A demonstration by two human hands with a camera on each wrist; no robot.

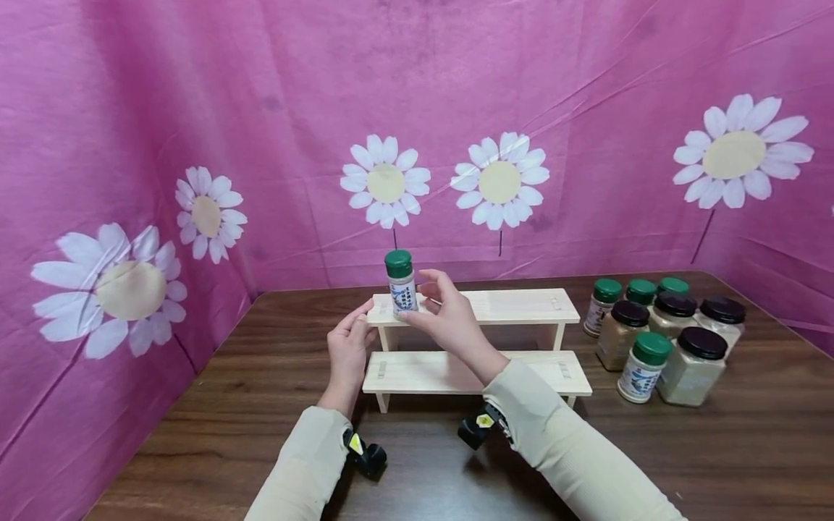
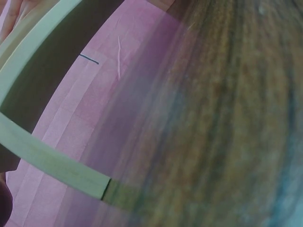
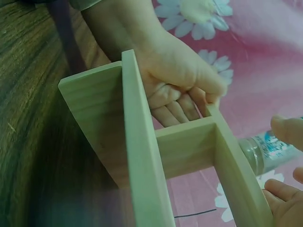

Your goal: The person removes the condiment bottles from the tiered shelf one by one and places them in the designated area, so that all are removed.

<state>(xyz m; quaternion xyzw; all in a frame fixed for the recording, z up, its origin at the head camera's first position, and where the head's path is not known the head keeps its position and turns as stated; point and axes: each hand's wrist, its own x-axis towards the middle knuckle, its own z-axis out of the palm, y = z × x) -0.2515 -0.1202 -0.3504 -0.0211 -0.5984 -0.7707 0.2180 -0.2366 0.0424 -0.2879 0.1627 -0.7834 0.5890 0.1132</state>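
A two-tier wooden rack [image 1: 521,307] stands on the table. My left hand [image 1: 347,351] grips the left end of its upper board, thumb on the edge and the other fingers curled; the right wrist view also shows this left hand [image 3: 175,71]. A green-capped seasoning shaker [image 1: 402,286] is upright at the left end of that upper board. Around its lower part is my right hand [image 1: 452,318], thumb across the front near the base, index finger slightly off its right side. In the right wrist view, thumb and fingers flank the shaker [image 3: 265,151].
On the right of the table [image 1: 260,405] several jars stand grouped, among them a black-lidded jar [image 1: 693,365] and another green-capped shaker [image 1: 643,367]. The lower board [image 1: 423,373] of the rack lies nearer me. A pink flowered cloth [image 1: 293,87] hangs behind.
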